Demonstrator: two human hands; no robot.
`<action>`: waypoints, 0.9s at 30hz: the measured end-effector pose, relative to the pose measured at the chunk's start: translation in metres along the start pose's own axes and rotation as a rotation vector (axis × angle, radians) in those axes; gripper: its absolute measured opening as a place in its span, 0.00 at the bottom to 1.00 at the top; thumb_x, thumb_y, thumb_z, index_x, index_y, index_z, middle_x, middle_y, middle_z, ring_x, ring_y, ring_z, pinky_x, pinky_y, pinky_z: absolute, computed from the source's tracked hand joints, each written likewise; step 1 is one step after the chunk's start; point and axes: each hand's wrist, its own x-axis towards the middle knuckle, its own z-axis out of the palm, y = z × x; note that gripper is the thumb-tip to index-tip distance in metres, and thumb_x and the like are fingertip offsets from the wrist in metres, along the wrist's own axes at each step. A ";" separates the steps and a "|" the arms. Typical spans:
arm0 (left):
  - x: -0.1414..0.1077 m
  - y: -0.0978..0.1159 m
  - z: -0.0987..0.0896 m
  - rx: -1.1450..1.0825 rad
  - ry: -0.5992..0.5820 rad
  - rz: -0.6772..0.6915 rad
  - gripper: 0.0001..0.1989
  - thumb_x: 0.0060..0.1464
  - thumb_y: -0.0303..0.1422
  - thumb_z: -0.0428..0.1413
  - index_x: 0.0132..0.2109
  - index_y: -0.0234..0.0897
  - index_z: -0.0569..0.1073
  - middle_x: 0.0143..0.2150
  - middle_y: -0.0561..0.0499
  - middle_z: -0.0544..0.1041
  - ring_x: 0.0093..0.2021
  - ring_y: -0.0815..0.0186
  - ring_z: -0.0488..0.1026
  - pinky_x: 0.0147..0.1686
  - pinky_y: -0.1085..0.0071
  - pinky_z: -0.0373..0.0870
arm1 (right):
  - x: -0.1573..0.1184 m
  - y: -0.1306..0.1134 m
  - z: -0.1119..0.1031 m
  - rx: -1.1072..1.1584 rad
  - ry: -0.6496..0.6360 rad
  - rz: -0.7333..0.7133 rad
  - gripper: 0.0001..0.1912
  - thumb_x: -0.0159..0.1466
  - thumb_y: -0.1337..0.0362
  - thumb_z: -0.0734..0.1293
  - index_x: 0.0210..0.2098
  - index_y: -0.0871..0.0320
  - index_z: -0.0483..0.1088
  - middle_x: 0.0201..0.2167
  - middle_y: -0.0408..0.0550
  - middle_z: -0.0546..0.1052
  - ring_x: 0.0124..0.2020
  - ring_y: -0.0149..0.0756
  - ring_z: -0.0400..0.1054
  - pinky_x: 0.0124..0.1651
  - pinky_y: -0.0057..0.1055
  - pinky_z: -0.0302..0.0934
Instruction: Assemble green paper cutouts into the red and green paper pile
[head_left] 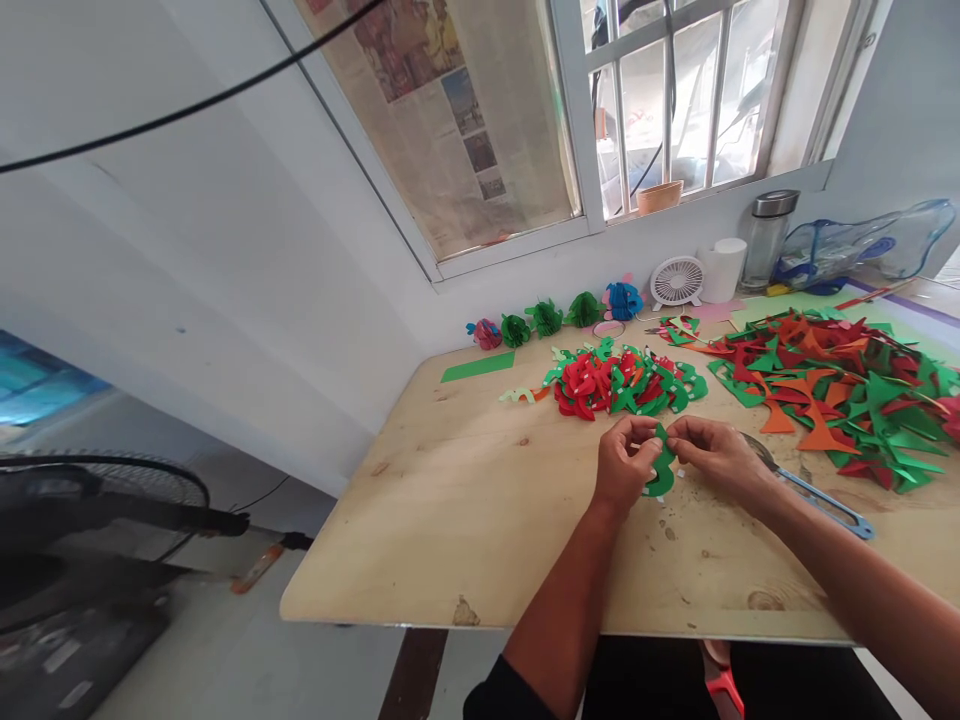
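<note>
My left hand (628, 465) pinches the left side of a green paper cutout (660, 484) with a curved, wavy edge. At its upper right edge, the fingertips of my right hand (709, 452) are pinched together on the same cutout. Small white bits, possibly tape, show on and beside it. Just beyond my hands lies a heap of red and green paper cutouts (585, 388), several with small white patches. A blue-handled tool (829, 502) lies partly beneath my right forearm, so its kind is unclear.
Paper scraps (847, 385) in red, green and orange cover the table's right side. Along the wall stand folded paper figures (545, 318), a small white fan (677, 281), a white cylinder (725, 270) and a glass bottle (766, 245). A green strip (478, 367) lies far left.
</note>
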 end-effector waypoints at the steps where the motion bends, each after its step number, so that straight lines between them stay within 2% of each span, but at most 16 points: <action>1: 0.001 -0.001 -0.001 0.020 0.028 0.016 0.10 0.44 0.29 0.55 0.37 0.35 0.73 0.27 0.52 0.72 0.25 0.71 0.67 0.26 0.76 0.65 | 0.000 0.000 0.000 -0.003 0.002 -0.001 0.09 0.55 0.58 0.64 0.25 0.57 0.68 0.18 0.40 0.66 0.20 0.29 0.57 0.23 0.27 0.51; 4: 0.004 -0.004 -0.007 0.207 0.185 0.105 0.09 0.48 0.28 0.53 0.37 0.35 0.74 0.30 0.50 0.73 0.30 0.68 0.70 0.31 0.74 0.66 | 0.000 0.001 0.000 -0.007 0.007 0.004 0.09 0.54 0.57 0.64 0.25 0.57 0.67 0.17 0.39 0.65 0.20 0.28 0.56 0.23 0.27 0.50; 7: 0.006 -0.005 -0.012 0.505 0.256 0.200 0.10 0.49 0.26 0.51 0.38 0.35 0.75 0.39 0.46 0.75 0.41 0.63 0.71 0.43 0.66 0.68 | 0.000 0.001 0.000 -0.003 0.012 0.017 0.09 0.54 0.58 0.63 0.25 0.57 0.67 0.17 0.38 0.63 0.19 0.28 0.54 0.22 0.27 0.49; 10: 0.008 -0.006 -0.014 0.791 0.238 0.246 0.15 0.47 0.25 0.53 0.43 0.36 0.75 0.49 0.43 0.72 0.52 0.57 0.65 0.54 0.61 0.61 | 0.000 -0.001 0.001 0.019 0.007 0.017 0.08 0.55 0.58 0.63 0.25 0.57 0.66 0.17 0.38 0.63 0.20 0.28 0.54 0.23 0.27 0.49; 14: 0.011 -0.011 -0.013 1.020 0.156 0.192 0.22 0.46 0.27 0.55 0.51 0.36 0.72 0.58 0.42 0.67 0.60 0.51 0.58 0.58 0.56 0.57 | -0.001 -0.003 0.002 0.065 0.005 0.012 0.08 0.53 0.58 0.63 0.25 0.57 0.66 0.18 0.39 0.63 0.21 0.29 0.56 0.24 0.28 0.50; 17: 0.014 -0.016 -0.012 1.066 0.122 0.151 0.26 0.46 0.28 0.55 0.56 0.34 0.68 0.60 0.41 0.65 0.61 0.49 0.56 0.58 0.53 0.56 | -0.001 -0.004 0.002 0.055 -0.002 0.024 0.08 0.53 0.58 0.63 0.25 0.57 0.66 0.17 0.38 0.63 0.20 0.29 0.55 0.23 0.27 0.50; 20: 0.016 -0.018 -0.013 1.053 0.132 0.143 0.28 0.47 0.28 0.54 0.58 0.32 0.65 0.60 0.41 0.66 0.61 0.51 0.57 0.59 0.55 0.56 | 0.000 -0.003 0.002 0.046 0.003 0.024 0.08 0.53 0.58 0.63 0.25 0.57 0.66 0.17 0.38 0.63 0.20 0.29 0.55 0.23 0.27 0.50; 23: 0.017 -0.017 -0.014 1.010 0.172 0.160 0.27 0.47 0.27 0.54 0.57 0.31 0.66 0.58 0.41 0.67 0.60 0.53 0.59 0.60 0.58 0.56 | -0.001 -0.002 0.002 0.038 0.017 0.023 0.08 0.53 0.58 0.63 0.25 0.57 0.66 0.17 0.38 0.64 0.21 0.29 0.56 0.24 0.27 0.51; 27: 0.016 -0.014 -0.017 0.905 0.231 0.252 0.23 0.47 0.25 0.53 0.53 0.32 0.70 0.54 0.41 0.72 0.57 0.55 0.63 0.58 0.58 0.60 | -0.001 -0.004 0.002 0.054 0.032 0.045 0.08 0.53 0.59 0.64 0.24 0.57 0.67 0.17 0.38 0.64 0.21 0.29 0.57 0.24 0.26 0.52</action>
